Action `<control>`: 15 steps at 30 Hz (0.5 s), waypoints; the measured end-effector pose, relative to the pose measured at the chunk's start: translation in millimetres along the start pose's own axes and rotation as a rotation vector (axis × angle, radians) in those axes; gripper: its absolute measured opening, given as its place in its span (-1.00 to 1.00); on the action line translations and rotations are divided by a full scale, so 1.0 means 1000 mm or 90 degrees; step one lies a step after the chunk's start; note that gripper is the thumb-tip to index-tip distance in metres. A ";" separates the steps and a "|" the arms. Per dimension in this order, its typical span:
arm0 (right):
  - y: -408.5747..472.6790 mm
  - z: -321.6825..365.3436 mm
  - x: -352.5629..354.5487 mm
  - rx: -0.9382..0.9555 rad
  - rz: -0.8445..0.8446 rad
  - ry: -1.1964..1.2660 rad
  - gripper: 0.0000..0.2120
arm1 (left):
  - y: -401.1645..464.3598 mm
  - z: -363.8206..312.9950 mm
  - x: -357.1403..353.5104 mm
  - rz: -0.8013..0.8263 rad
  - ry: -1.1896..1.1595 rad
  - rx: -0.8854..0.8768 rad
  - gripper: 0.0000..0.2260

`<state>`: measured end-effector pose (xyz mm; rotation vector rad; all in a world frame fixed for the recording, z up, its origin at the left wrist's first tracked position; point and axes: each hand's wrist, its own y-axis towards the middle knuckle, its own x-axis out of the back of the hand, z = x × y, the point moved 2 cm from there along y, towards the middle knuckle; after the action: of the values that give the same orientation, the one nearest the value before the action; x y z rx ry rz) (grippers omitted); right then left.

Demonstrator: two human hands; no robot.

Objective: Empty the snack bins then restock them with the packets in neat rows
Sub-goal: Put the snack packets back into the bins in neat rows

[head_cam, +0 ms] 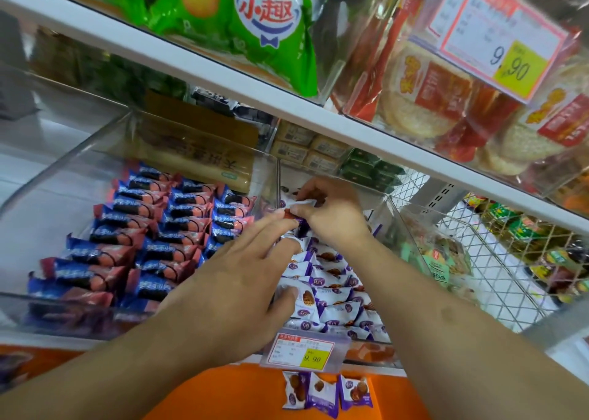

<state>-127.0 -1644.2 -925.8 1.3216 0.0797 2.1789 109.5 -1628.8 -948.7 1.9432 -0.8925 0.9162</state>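
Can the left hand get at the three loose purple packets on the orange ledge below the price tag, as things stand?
Probably yes. The left hand lies with straight fingers on the purple-and-white packets in the bin, holding nothing. The three loose packets lie uncovered on the orange ledge below the price tag, between both forearms.

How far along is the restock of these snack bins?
Done: the left bin's blue-and-red packets lie in neat rows. In hand: the right hand pinches a purple-and-white packet at the back of the middle bin, while the left hand rests open on the rows there. Left: three loose packets below the price tag wait.
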 end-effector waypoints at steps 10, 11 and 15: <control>-0.012 -0.015 -0.003 0.101 -0.069 -0.134 -0.76 | 0.000 -0.002 0.001 0.013 -0.006 0.007 -0.53; -0.019 -0.010 0.005 0.081 -0.048 -0.090 -0.73 | 0.000 -0.002 0.002 0.014 -0.011 0.008 -0.54; -0.066 0.011 0.042 -0.024 0.195 0.219 -0.70 | -0.001 -0.003 0.006 0.019 -0.052 -0.001 -0.62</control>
<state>-102.8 -1571.5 -909.5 0.9754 -0.0327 2.6374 112.1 -1626.8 -942.9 1.9838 -0.9717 0.8581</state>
